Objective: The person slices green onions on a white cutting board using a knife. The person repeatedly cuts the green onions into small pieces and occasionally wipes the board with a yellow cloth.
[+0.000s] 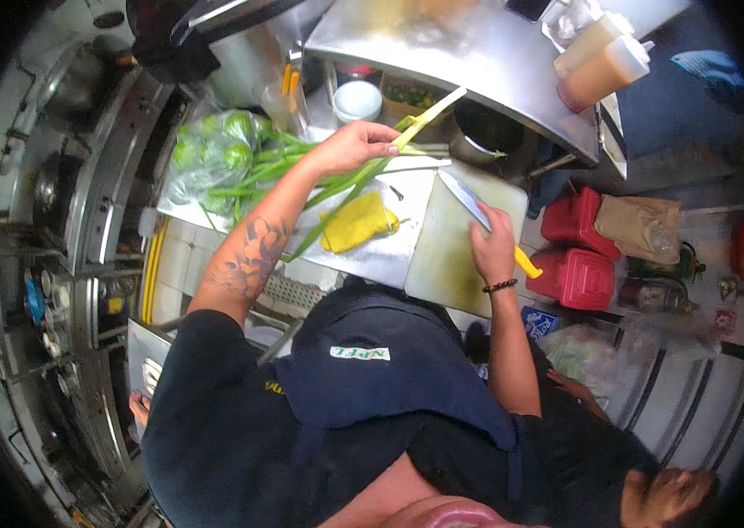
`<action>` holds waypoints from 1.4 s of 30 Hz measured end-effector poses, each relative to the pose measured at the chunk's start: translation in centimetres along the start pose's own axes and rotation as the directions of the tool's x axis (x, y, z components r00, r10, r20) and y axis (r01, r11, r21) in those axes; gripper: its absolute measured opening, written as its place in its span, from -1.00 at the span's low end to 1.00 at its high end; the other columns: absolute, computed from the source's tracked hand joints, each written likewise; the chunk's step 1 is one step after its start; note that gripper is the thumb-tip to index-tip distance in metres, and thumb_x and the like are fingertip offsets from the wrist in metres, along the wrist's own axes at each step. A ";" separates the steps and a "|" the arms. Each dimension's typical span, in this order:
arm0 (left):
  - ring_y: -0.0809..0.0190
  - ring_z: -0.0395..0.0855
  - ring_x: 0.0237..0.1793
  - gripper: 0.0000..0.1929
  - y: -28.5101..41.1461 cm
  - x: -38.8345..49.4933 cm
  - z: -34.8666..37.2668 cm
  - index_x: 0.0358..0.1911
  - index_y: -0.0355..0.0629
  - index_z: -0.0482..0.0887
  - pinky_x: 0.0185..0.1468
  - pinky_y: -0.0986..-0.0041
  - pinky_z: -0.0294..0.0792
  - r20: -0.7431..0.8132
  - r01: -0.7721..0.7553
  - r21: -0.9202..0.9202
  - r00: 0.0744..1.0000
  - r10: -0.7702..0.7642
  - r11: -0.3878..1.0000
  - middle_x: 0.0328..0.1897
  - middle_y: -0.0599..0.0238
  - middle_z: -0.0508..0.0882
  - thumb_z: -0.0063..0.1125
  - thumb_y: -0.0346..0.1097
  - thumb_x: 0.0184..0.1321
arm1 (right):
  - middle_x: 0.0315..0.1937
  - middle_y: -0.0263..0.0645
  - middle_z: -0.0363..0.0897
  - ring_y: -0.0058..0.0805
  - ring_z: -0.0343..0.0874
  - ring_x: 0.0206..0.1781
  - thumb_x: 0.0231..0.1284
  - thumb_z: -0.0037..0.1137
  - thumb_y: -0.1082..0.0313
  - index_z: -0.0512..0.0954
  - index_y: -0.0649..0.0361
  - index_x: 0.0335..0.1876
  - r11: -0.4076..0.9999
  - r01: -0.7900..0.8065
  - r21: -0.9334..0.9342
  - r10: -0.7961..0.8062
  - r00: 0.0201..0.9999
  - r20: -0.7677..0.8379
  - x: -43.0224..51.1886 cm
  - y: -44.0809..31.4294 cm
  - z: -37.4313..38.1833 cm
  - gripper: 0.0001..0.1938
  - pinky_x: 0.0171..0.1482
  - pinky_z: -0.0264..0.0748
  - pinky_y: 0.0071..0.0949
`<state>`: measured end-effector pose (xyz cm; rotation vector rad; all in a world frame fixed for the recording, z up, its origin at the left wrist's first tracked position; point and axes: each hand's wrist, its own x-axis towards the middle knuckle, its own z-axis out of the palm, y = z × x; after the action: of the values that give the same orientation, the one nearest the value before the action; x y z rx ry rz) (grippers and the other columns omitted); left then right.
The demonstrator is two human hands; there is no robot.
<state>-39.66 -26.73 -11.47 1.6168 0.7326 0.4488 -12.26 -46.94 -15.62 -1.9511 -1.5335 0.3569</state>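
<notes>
My left hand [362,146] holds a long green leek or large scallion [415,127], its pale end pointing up and to the right, its leaves trailing down past a folded yellow cloth [360,222]. My right hand [494,243] grips a knife with a yellow handle [527,263]. The blade lies over the white cutting board [457,254], its tip near the board's upper left corner. More long green stalks [279,162] lie on the steel table beneath and beside my left forearm. A clear plastic bag of round green produce [217,153] rests left of them.
A white bowl [357,100] sits beneath the raised steel shelf [405,39]. Sauce bottles [603,72] stand on that shelf. Red containers [571,278] are right of the board. Another person [589,455] is at the lower right; someone else's hand [139,406] shows at left.
</notes>
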 end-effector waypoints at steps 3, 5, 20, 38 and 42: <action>0.41 0.62 -0.12 -0.63 1.7 0.3 -0.3 0.17 -0.27 0.63 0.06 0.51 0.46 -0.034 -0.059 -0.007 0.998 0.059 0.998 -0.04 0.36 0.73 0.15 -0.24 0.39 | 0.02 -0.12 0.61 -0.29 0.63 0.02 0.17 0.23 0.36 0.57 0.22 0.18 0.905 -0.055 0.422 0.019 0.996 0.088 4.3 -7.0 0.5 -0.57 0.08 0.57 -0.36; 0.43 0.57 -0.23 -0.63 3.1 0.3 -0.7 0.13 -0.26 0.65 -0.07 0.53 0.43 0.015 -0.063 -0.079 0.998 0.064 0.995 -0.16 0.40 0.69 0.09 -0.18 0.41 | 0.07 -0.16 0.61 -0.40 0.63 0.01 0.22 0.21 0.36 0.48 0.23 0.29 0.818 0.153 0.554 -0.176 0.984 -0.012 7.7 -7.6 2.4 -0.51 0.03 0.59 -0.44; 0.37 0.45 -0.64 -0.58 5.0 -1.8 -2.4 -0.30 -0.29 0.70 -0.50 0.49 0.33 0.276 -0.152 -0.154 0.942 0.190 0.976 -0.65 0.35 0.52 -0.12 -0.06 0.31 | -0.19 -0.38 0.69 -0.68 0.55 -0.17 0.39 0.13 0.32 0.63 0.29 0.07 0.546 -0.031 0.837 -0.371 0.887 0.275 10.8 -12.9 2.4 -0.73 -0.14 0.50 -0.59; -0.05 0.62 -0.46 -0.58 9.4 -5.8 -3.5 -0.36 -0.26 0.68 -0.29 0.15 0.41 0.031 0.008 0.706 0.999 -0.043 0.708 -0.52 -0.04 0.62 0.15 0.03 0.34 | -0.19 -0.10 0.66 -0.06 0.64 -0.15 0.30 0.11 0.34 0.64 0.21 -0.09 0.901 0.367 0.230 -0.376 0.927 -0.006 7.3 -8.4 3.6 -0.82 -0.11 0.56 -0.22; -0.09 0.63 -0.42 -0.59 8.9 -6.4 -3.0 -0.34 -0.27 0.67 -0.26 0.13 0.41 0.042 0.019 0.648 0.997 -0.061 0.762 -0.51 -0.06 0.62 0.12 0.01 0.36 | -0.18 -0.13 0.67 -0.07 0.64 -0.13 0.30 0.11 0.34 0.63 0.19 -0.11 0.902 0.365 0.232 -0.369 0.929 -0.025 6.3 -7.6 3.8 -0.84 -0.09 0.57 -0.22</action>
<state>-44.43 -29.46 -1.48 2.2487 0.9380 0.1007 -18.47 -38.88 -12.79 -1.4444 -1.7447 0.3730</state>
